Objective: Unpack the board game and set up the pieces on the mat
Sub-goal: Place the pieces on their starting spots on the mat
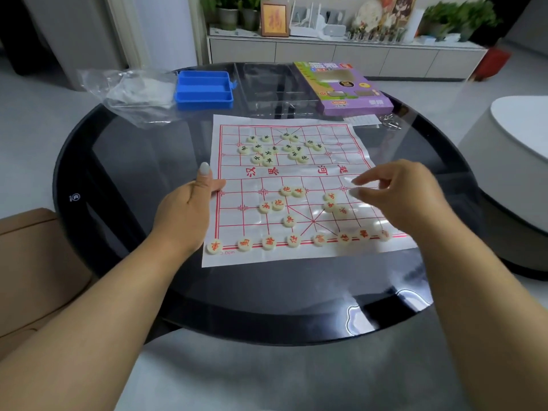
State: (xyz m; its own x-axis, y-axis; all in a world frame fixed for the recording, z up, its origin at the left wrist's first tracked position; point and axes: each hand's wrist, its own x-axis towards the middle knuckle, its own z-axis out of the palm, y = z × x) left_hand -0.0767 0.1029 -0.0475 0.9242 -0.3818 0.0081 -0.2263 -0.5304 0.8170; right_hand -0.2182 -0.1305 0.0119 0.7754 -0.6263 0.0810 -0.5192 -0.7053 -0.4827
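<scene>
"3.0cm" on mat (225,256) corner

I was looking into a home living room: a round dark glass table (124,161) sat before me, a low white sideboard (341,56) at twelve o'clock carried potted plants (237,10), a framed picture (274,19) and a router (305,20).

White gridded mat (299,173) lies flat, cream round pieces (278,149) scattered on it.
</scene>
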